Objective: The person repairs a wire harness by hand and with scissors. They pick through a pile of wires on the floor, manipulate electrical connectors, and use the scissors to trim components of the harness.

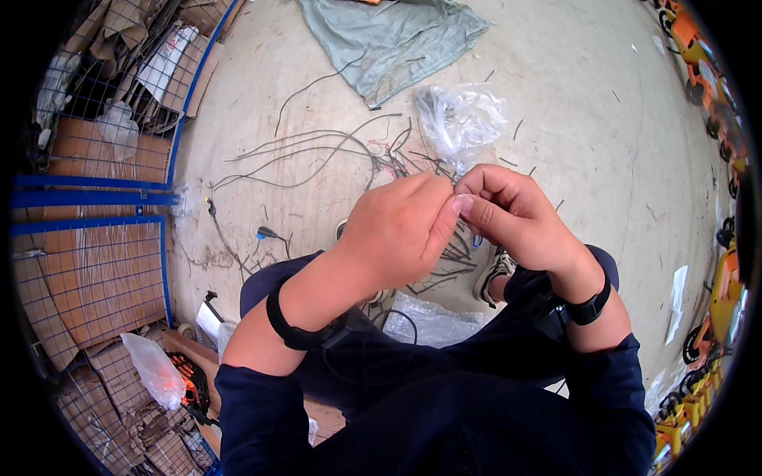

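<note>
My left hand (405,226) and my right hand (520,222) meet in front of me, fingertips pinched together. Whatever they pinch is too small or too hidden to name. The left hand is curled, its knuckles covering most of the pinch, while the right thumb presses against a bent forefinger. Below the hands, a thin black cable (414,325) loops over my lap; where its ends lead is hidden. On the floor beyond and beneath them lies a loose tangle of dark cables (317,149), with some thin red wires showing among them.
A crumpled clear plastic bag (460,123) and a grey-green sheet (397,47) lie ahead. Bubble wrap (432,319) sits between my feet. A cable with a blue end (266,232) lies left, near a blue mesh cage (168,270) of cardboard. Orange-yellow wheeled items (724,289) line the right.
</note>
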Tool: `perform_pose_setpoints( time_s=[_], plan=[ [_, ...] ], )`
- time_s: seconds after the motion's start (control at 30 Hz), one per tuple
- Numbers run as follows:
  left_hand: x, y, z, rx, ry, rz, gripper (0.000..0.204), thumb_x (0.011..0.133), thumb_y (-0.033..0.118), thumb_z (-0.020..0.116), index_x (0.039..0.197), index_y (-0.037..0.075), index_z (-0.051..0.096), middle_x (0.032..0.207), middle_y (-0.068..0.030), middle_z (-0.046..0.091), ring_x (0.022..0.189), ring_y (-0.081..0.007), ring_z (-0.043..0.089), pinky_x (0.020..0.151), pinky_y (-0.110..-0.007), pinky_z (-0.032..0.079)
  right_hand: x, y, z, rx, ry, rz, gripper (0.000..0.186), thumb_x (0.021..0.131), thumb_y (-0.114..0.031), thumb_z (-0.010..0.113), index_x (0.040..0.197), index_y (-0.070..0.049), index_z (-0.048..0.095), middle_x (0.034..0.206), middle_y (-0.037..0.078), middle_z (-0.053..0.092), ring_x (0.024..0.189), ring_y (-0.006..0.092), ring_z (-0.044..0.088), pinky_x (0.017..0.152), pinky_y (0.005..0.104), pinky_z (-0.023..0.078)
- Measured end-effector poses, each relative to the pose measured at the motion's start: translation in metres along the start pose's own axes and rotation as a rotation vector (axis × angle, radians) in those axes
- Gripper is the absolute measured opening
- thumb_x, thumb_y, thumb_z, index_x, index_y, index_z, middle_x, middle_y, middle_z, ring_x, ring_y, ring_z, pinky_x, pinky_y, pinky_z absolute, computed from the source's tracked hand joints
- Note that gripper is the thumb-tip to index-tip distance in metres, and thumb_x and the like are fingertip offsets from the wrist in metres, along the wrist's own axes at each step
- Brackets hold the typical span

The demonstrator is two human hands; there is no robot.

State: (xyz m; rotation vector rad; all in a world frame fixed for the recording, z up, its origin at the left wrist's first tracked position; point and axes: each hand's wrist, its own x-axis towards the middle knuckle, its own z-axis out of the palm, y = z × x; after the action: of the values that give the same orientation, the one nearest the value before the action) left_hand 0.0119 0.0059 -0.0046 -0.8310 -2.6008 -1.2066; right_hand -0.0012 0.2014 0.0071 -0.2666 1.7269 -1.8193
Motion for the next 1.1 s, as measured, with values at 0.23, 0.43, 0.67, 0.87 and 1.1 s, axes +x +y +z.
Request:
perform_pose_setpoints(
  time_s=[0.23, 0.43, 0.67, 0.87, 1.1],
  plan=[
    [0.005, 0.002, -0.016, -0.308, -0.151, -0.028, 0.023, 0.094, 0.009, 0.049, 0.072, 0.003, 0.052, 0.059, -0.007, 0.051, 0.049, -0.0202, 0.053, 0.048, -0.033, 0.041, -0.005, -0.012, 0.001, 0.13, -0.107, 0.016, 0.009, 0.098, -0.011, 0.055, 0.096, -0.003, 0.059, 0.072, -0.005, 0.051, 0.061, 0.0011, 0.04, 0.052, 0.0199, 0.032],
    [0.0, 0.021, -0.019, -0.843, -0.172, -0.262, 0.031, 0.1, 0.011, 0.04, 0.072, 0.001, 0.05, 0.06, -0.0023, 0.054, 0.051, -0.0107, 0.054, 0.05, -0.027, 0.045, -0.006, 0.0, 0.0, 0.591, -0.334, 0.0, 0.013, 0.1, -0.016, 0.052, 0.097, -0.004, 0.056, 0.063, -0.005, 0.039, 0.05, 0.0043, 0.025, 0.044, 0.0219, 0.018],
    [-0.008, 0.03, -0.014, -1.313, -0.113, -0.383, 0.029, 0.102, 0.015, 0.039, 0.078, 0.002, 0.049, 0.063, -0.0027, 0.054, 0.054, -0.0103, 0.054, 0.053, -0.025, 0.045, -0.005, 0.004, 0.003, 0.729, -0.458, -0.051, 0.017, 0.1, -0.02, 0.052, 0.098, -0.003, 0.054, 0.062, -0.005, 0.035, 0.049, 0.0041, 0.025, 0.043, 0.022, 0.018],
    [-0.004, 0.025, -0.012, -1.106, -0.076, -0.308, 0.034, 0.101, 0.02, 0.039, 0.079, -0.001, 0.051, 0.064, -0.0058, 0.051, 0.055, -0.0146, 0.051, 0.054, -0.029, 0.048, -0.005, 0.004, 0.001, 0.669, -0.383, -0.055, 0.016, 0.1, -0.02, 0.052, 0.098, -0.004, 0.054, 0.063, -0.005, 0.038, 0.049, 0.0044, 0.026, 0.043, 0.0219, 0.019],
    [0.0, 0.013, -0.009, -0.42, 0.028, -0.02, 0.019, 0.093, 0.01, 0.055, 0.076, 0.002, 0.054, 0.066, -0.0063, 0.053, 0.055, -0.0169, 0.05, 0.051, -0.03, 0.039, -0.004, 0.006, 0.002, 0.143, -0.102, -0.269, 0.007, 0.095, -0.01, 0.057, 0.098, -0.003, 0.058, 0.067, -0.002, 0.052, 0.052, 0.0061, 0.041, 0.048, 0.0218, 0.033]
  ],
)
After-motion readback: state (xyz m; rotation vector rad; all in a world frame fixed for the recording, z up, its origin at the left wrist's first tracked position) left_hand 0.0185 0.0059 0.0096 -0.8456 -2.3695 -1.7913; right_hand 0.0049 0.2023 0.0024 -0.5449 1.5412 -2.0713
